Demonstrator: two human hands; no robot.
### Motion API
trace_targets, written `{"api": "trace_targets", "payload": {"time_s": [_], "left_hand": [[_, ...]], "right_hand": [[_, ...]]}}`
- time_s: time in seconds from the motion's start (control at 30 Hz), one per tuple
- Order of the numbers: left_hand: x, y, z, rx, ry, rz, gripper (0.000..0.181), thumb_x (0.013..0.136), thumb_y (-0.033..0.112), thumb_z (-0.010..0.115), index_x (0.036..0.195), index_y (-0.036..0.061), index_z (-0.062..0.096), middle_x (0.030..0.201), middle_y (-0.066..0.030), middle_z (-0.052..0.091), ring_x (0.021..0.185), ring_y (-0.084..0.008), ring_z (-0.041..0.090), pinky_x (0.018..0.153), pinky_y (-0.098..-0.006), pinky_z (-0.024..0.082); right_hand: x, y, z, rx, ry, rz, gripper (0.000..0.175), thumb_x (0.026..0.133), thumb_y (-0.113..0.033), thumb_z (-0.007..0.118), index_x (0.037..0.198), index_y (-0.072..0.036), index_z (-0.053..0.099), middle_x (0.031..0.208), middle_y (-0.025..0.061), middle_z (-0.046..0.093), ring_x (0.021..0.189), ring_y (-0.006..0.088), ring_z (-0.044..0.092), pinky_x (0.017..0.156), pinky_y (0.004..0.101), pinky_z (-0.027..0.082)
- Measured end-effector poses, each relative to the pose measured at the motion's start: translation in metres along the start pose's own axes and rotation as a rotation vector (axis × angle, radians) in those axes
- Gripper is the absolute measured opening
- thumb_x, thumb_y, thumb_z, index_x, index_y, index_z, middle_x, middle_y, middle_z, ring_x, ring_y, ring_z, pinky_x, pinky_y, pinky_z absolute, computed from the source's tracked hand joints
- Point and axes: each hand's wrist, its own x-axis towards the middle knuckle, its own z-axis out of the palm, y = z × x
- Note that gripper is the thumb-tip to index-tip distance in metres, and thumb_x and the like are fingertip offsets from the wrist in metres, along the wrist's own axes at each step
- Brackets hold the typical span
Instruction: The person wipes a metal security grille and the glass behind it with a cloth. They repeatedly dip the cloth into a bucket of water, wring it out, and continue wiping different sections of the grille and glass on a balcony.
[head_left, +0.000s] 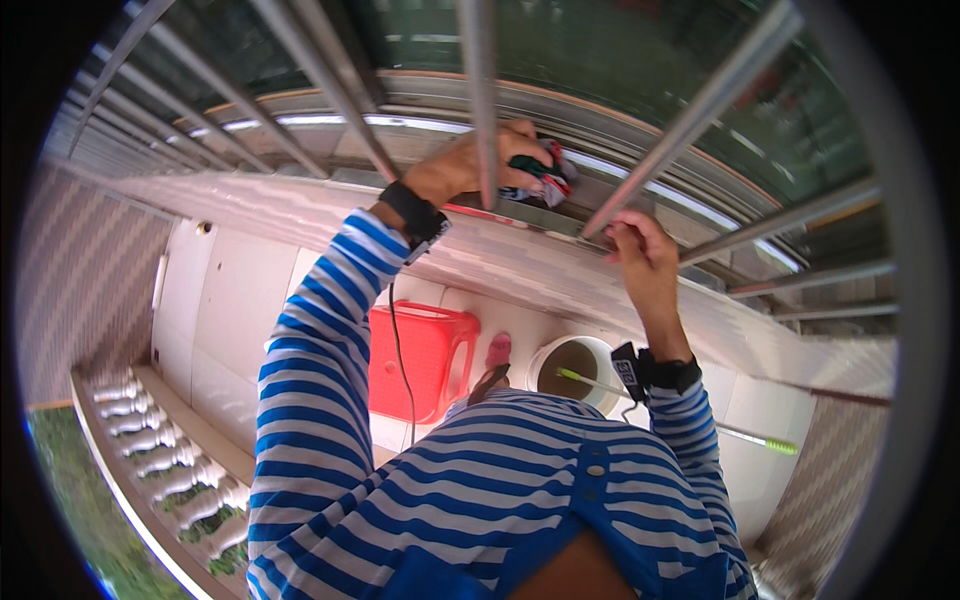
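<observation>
My left hand (495, 161) reaches between the metal window bars (486, 90) and grips a bunched cloth (553, 176) with red, white and dark green parts. The cloth lies on the window sill (600, 196) beside the window track. My right hand (645, 240) is at the foot of a slanting bar, at the sill's outer edge, with its fingers curled; whether they close on the bar is not plain. Both wrists wear black bands.
Below stand a red plastic stool (420, 364) and a white bucket (536, 375) of murky water, with a green-tipped stick (780, 447) across it. A balustrade (180, 465) runs at the lower left. A cable (401, 352) hangs by the stool.
</observation>
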Motion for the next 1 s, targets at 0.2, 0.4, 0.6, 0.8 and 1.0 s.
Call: {"api": "trace_targets", "payload": {"time_s": [0.2, 0.4, 0.6, 0.8, 1.0], "left_hand": [[-0.037, 0.018, -0.019, 0.394, 0.164, -0.168, 0.031, 0.071, 0.019, 0.077, 0.099, 0.0134, 0.066, 0.107, -0.0125, 0.058, 0.099, -0.0354, 0.058, 0.085, -0.043, 0.049], [-0.05, 0.035, -0.02, 0.99, -0.041, -0.554, 0.023, 0.077, 0.015, 0.065, 0.097, 0.0062, 0.07, 0.104, -0.0146, 0.062, 0.1, -0.0336, 0.061, 0.087, -0.0493, 0.046], [-0.055, 0.051, -0.022, 1.267, 0.157, -0.192, 0.016, 0.075, 0.008, 0.06, 0.088, 0.0021, 0.069, 0.098, -0.0135, 0.063, 0.101, -0.0318, 0.061, 0.087, -0.0464, 0.046], [-0.121, 0.11, -0.041, 0.717, 0.348, -0.331, 0.008, 0.069, -0.007, 0.059, 0.074, -0.0002, 0.059, 0.079, -0.0151, 0.06, 0.071, -0.0325, 0.062, 0.062, -0.0369, 0.052], [-0.147, 0.046, -0.082, 0.334, 0.759, -0.329, 0.021, 0.084, -0.011, 0.054, 0.1, -0.0012, 0.064, 0.091, -0.0105, 0.064, 0.076, -0.0192, 0.064, 0.067, -0.0287, 0.054]], "right_hand": [[-0.001, 0.002, -0.004, -0.069, -0.017, 0.002, 0.014, 0.095, -0.007, 0.055, 0.105, -0.004, 0.064, 0.09, 0.0033, 0.064, 0.081, 0.0094, 0.061, 0.061, 0.024, 0.053], [-0.001, 0.003, -0.005, -0.149, -0.042, -0.041, 0.014, 0.096, -0.009, 0.055, 0.105, -0.003, 0.064, 0.093, 0.0036, 0.064, 0.084, 0.01, 0.062, 0.062, 0.0242, 0.053], [-0.007, 0.003, -0.005, -0.185, -0.083, -0.159, 0.014, 0.094, -0.004, 0.056, 0.106, -0.004, 0.064, 0.104, 0.0036, 0.061, 0.086, 0.0088, 0.06, 0.064, 0.0232, 0.053], [-0.016, 0.0, -0.003, -0.256, -0.064, -0.283, 0.012, 0.09, 0.001, 0.058, 0.098, -0.004, 0.066, 0.108, 0.0051, 0.058, 0.078, 0.0093, 0.057, 0.063, 0.0217, 0.048], [-0.01, -0.003, -0.003, -0.166, -0.098, -0.141, 0.01, 0.092, 0.0, 0.055, 0.098, -0.001, 0.063, 0.114, 0.007, 0.054, 0.084, 0.0113, 0.058, 0.064, 0.0238, 0.052]]}}
